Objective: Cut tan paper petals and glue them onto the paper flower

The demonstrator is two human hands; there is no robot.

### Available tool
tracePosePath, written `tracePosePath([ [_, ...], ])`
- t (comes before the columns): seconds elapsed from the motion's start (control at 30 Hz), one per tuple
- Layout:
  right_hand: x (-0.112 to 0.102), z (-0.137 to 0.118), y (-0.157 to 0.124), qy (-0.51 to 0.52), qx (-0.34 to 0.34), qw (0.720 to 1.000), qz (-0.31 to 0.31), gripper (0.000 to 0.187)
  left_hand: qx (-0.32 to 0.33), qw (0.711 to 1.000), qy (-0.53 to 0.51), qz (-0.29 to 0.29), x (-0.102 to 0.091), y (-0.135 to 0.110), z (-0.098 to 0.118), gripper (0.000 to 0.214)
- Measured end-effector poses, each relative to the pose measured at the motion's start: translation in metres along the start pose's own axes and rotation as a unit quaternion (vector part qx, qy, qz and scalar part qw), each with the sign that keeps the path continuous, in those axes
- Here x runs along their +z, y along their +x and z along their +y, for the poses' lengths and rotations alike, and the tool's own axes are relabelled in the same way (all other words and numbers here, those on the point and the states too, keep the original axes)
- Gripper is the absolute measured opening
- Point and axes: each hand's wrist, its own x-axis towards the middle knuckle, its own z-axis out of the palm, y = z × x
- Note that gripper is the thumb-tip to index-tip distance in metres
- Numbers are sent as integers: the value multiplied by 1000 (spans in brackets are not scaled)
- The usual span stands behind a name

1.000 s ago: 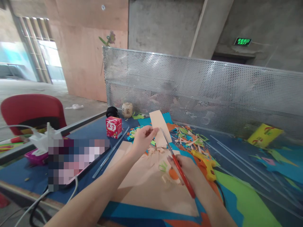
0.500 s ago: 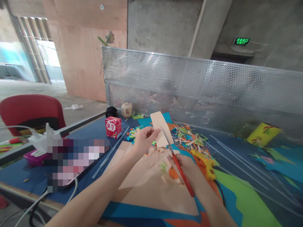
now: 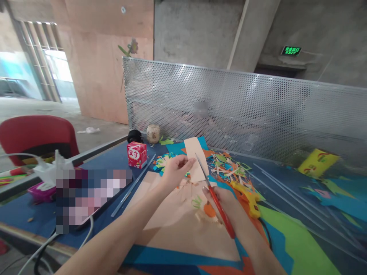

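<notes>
My left hand (image 3: 178, 168) pinches the left edge of a beige paper piece (image 3: 197, 152), which it holds up above the table. Red-handled scissors (image 3: 219, 210) are in my right hand (image 3: 225, 200), its fingers wrapped round the handles. Their blades point up and away, against the right part of the paper piece; whether they are cutting into it I cannot tell. Below both hands lies a large beige sheet (image 3: 172, 233), with small beige scraps, green bits and an orange round piece (image 3: 210, 209) on it.
Colourful paper scraps (image 3: 226, 164) lie behind a yellow glue gun (image 3: 249, 198) on the right. Clear sticks (image 3: 292, 198) stretch across the table further right. On the left are a red box (image 3: 137, 154), a phone-like device (image 3: 94, 198) and a tissue pack (image 3: 43, 191). A perforated metal screen (image 3: 243, 110) stands behind.
The paper piece has turned slightly and its top edge sits a little lower and further right. Both hands stay nearly in place, the scissors still in my right hand.
</notes>
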Motion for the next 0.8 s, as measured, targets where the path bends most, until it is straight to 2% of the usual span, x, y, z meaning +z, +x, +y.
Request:
tracePosePath([
  [0.2,-1,-1,-1,8,-11,1000,-4,48,3,1000,-8,-23,3,-2,1,31],
  [0.43,2,0,2,-13,10,1000,-4,56,7,999,-34,-30,4,-3,1,32],
  [0.63,2,1,1,-15,-15,1000,6,56,-10,996,-83,42,2,1,-3,25],
  [0.8,5,3,1,9,19,1000,-9,58,-10,996,-82,40,0,3,-5,22],
])
